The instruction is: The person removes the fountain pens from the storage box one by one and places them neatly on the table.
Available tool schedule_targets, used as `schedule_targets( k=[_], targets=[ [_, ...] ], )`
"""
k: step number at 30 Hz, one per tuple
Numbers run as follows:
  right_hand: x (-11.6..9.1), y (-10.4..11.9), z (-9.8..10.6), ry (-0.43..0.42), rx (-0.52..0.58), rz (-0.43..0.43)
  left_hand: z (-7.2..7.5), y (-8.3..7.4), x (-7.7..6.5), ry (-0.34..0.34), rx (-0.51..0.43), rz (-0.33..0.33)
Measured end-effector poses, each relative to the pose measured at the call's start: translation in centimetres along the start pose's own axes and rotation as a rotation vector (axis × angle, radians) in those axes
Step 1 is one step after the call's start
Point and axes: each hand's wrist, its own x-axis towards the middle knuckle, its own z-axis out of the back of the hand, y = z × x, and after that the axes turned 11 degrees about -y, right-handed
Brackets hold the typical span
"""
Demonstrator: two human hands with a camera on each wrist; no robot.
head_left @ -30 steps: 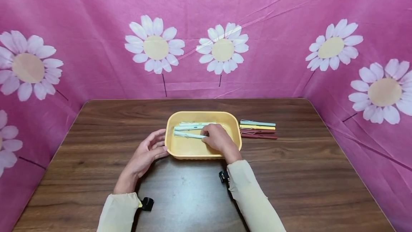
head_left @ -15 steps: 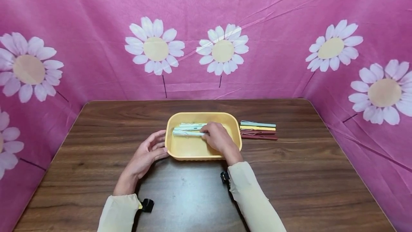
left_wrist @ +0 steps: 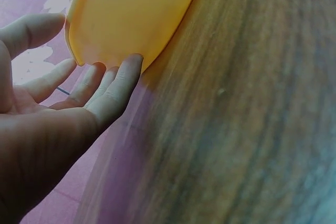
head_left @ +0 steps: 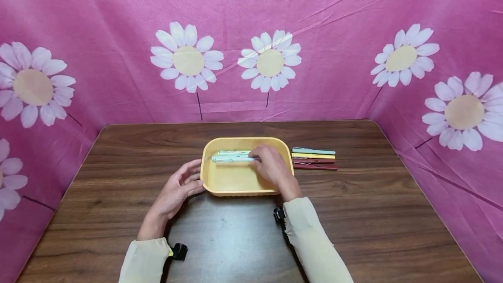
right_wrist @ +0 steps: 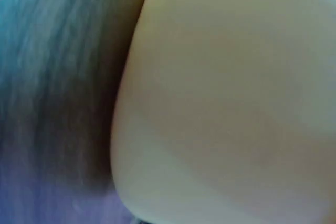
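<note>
In the head view a yellow rectangular tray (head_left: 235,187) sits on the brown wooden table. Several pale blue and green pens (head_left: 229,153) lie side by side across its far half, clips toward the left. My right hand (head_left: 271,167) reaches over the tray's right end and pinches the right end of the nearest pale blue pen (head_left: 232,159). My left hand (head_left: 178,189) stays at the tray's left end, fingers extended and spread. The left wrist view has the left hand's fingertips (left_wrist: 135,61) right at the tray's wall (left_wrist: 126,19). A blurred pale surface fills most of the right wrist view, the right hand hidden.
Just right of the tray lies a row of pens: a light green pen (head_left: 314,150), a yellow pen (head_left: 314,156) and two dark red pens (head_left: 316,167). A pink cloth (head_left: 228,108) with printed daisies hangs round the table's back and sides.
My right hand has moved the nearest pale blue pen away from me, up against the other pens in the tray. My left hand has stayed at the tray's end.
</note>
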Motion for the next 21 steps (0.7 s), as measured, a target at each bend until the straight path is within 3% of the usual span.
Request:
schedule_targets(
  k=[13, 21],
  targets=[
    [-0.4, -0.9, 2.6, -0.113, -0.036, 0.121, 0.0, 0.0, -0.2, 0.010, -0.004, 0.000],
    [-0.6, -2.2, 4.6, -0.122, 0.000, 0.046, -0.1, -0.2, -0.2, 0.008, -0.017, 0.003]
  ],
)
